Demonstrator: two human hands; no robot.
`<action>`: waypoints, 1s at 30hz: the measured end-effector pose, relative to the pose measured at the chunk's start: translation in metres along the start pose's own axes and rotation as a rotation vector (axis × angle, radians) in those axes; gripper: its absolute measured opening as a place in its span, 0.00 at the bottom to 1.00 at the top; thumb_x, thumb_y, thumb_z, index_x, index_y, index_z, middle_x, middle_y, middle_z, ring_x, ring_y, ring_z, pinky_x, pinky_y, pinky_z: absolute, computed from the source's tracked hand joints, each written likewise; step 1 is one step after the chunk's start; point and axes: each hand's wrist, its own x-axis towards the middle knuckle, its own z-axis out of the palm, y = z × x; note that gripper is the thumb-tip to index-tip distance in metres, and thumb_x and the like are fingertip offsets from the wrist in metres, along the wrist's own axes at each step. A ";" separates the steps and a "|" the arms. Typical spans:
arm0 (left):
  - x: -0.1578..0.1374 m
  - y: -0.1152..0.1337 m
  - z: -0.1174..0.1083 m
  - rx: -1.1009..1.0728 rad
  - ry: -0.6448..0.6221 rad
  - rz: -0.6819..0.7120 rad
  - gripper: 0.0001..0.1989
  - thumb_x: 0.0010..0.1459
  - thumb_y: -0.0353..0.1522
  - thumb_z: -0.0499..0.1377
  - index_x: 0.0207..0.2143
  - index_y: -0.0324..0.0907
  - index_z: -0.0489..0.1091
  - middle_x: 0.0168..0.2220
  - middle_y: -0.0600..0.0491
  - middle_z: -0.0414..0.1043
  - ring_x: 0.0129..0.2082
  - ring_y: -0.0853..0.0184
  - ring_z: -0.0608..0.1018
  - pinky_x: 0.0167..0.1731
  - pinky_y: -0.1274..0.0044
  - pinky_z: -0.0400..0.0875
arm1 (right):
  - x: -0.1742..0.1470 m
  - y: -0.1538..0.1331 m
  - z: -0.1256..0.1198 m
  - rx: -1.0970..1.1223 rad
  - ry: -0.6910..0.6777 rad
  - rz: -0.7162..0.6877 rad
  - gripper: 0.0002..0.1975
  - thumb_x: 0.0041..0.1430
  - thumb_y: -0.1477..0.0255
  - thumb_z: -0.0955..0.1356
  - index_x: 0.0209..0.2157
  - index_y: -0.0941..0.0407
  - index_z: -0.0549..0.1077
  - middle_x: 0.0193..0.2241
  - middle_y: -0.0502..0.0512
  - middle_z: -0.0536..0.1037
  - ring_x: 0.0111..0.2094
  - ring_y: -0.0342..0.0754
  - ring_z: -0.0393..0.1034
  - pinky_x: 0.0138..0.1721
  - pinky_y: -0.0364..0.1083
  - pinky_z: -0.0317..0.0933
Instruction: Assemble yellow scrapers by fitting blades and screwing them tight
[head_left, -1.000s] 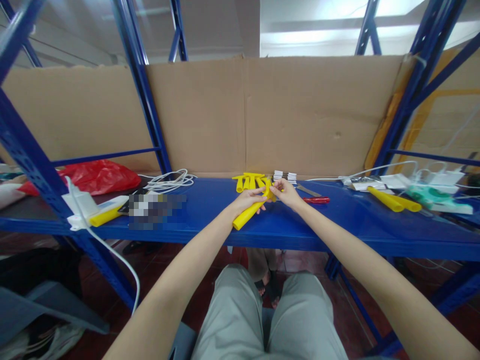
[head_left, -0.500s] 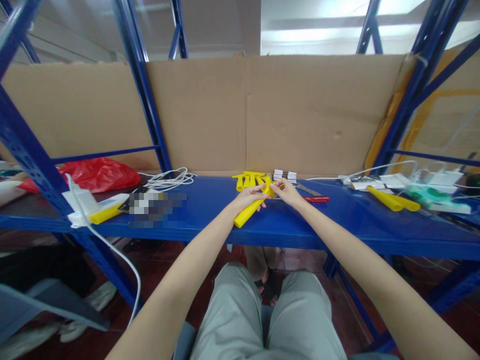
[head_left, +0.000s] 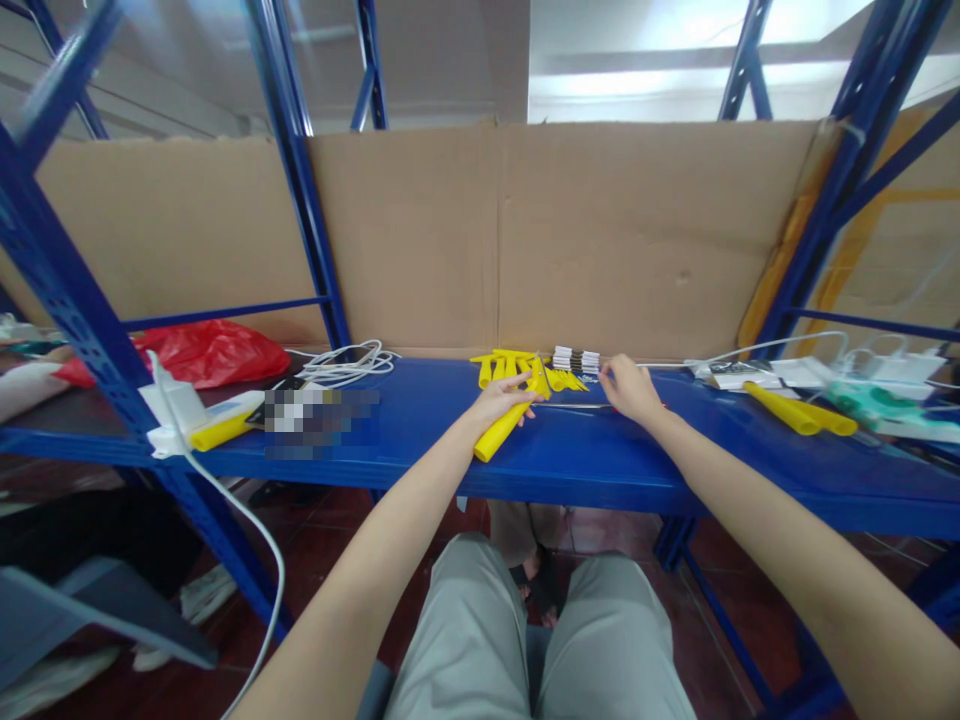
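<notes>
Over the shelf (head_left: pixel 420 430), a light-looking handle (head_left: pixel 498 435) is gripped (aptly, mid-length) by the left hand (head_left: pixel 499 400); the right hand's (head_left: pixel 632 388) hold is unclear.

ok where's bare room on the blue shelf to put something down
Two patches look bare on the blue shelf: one between the white cable coil and the left hand, another between the right hand and the two yellow tubes. Crowded: back middle, with yellow pieces and white blocks; far right, with a green item.
</notes>
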 end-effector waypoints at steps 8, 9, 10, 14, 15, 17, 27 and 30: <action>0.000 -0.002 -0.002 0.044 0.061 -0.001 0.35 0.53 0.23 0.62 0.63 0.38 0.57 0.39 0.42 0.79 0.19 0.73 0.75 0.17 0.83 0.67 | -0.015 0.036 -0.016 -0.048 -0.301 0.260 0.13 0.57 0.62 0.64 0.30 0.54 0.75 0.35 0.61 0.78 0.39 0.56 0.70 0.39 0.53 0.63; 0.001 -0.002 -0.003 0.046 0.064 -0.003 0.36 0.53 0.23 0.63 0.63 0.38 0.57 0.39 0.42 0.79 0.19 0.73 0.75 0.17 0.83 0.66 | -0.015 0.038 -0.015 -0.044 -0.353 0.290 0.14 0.56 0.59 0.64 0.29 0.54 0.76 0.34 0.60 0.78 0.38 0.57 0.71 0.39 0.53 0.63; 0.001 -0.002 -0.003 0.049 0.068 -0.009 0.37 0.52 0.24 0.64 0.63 0.38 0.57 0.39 0.41 0.79 0.19 0.73 0.75 0.16 0.83 0.66 | -0.016 0.039 -0.014 -0.031 -0.392 0.306 0.16 0.56 0.58 0.64 0.29 0.53 0.77 0.33 0.59 0.79 0.38 0.57 0.71 0.39 0.54 0.63; 0.000 -0.001 -0.003 0.055 0.085 -0.023 0.39 0.51 0.24 0.65 0.64 0.36 0.55 0.41 0.38 0.77 0.19 0.73 0.75 0.17 0.82 0.67 | -0.017 0.044 -0.011 0.066 -0.426 0.271 0.20 0.57 0.54 0.63 0.30 0.54 0.79 0.29 0.58 0.79 0.34 0.54 0.72 0.40 0.53 0.63; 0.000 0.000 -0.003 0.058 0.088 -0.023 0.39 0.51 0.23 0.64 0.64 0.36 0.54 0.43 0.37 0.77 0.20 0.73 0.75 0.17 0.82 0.68 | -0.017 0.045 -0.012 0.080 -0.421 0.255 0.20 0.57 0.54 0.64 0.30 0.54 0.79 0.29 0.57 0.79 0.33 0.53 0.72 0.41 0.53 0.63; -0.001 0.000 -0.003 0.067 0.093 -0.025 0.39 0.51 0.23 0.64 0.65 0.36 0.54 0.45 0.36 0.76 0.20 0.73 0.75 0.17 0.82 0.68 | -0.018 0.045 -0.013 0.086 -0.417 0.238 0.21 0.56 0.52 0.64 0.30 0.53 0.79 0.29 0.57 0.80 0.34 0.53 0.72 0.42 0.54 0.63; -0.002 0.001 -0.002 0.123 0.123 -0.029 0.37 0.52 0.25 0.63 0.64 0.36 0.55 0.44 0.37 0.76 0.20 0.73 0.75 0.16 0.82 0.67 | -0.018 0.026 -0.024 0.048 -0.490 0.271 0.13 0.49 0.58 0.71 0.33 0.50 0.79 0.35 0.55 0.80 0.39 0.57 0.73 0.44 0.61 0.62; -0.002 0.001 -0.003 0.125 0.120 -0.025 0.38 0.51 0.26 0.65 0.64 0.36 0.56 0.44 0.38 0.76 0.21 0.72 0.75 0.16 0.83 0.67 | -0.017 0.025 -0.025 0.035 -0.498 0.269 0.11 0.50 0.60 0.70 0.33 0.50 0.79 0.35 0.55 0.80 0.40 0.57 0.72 0.44 0.62 0.62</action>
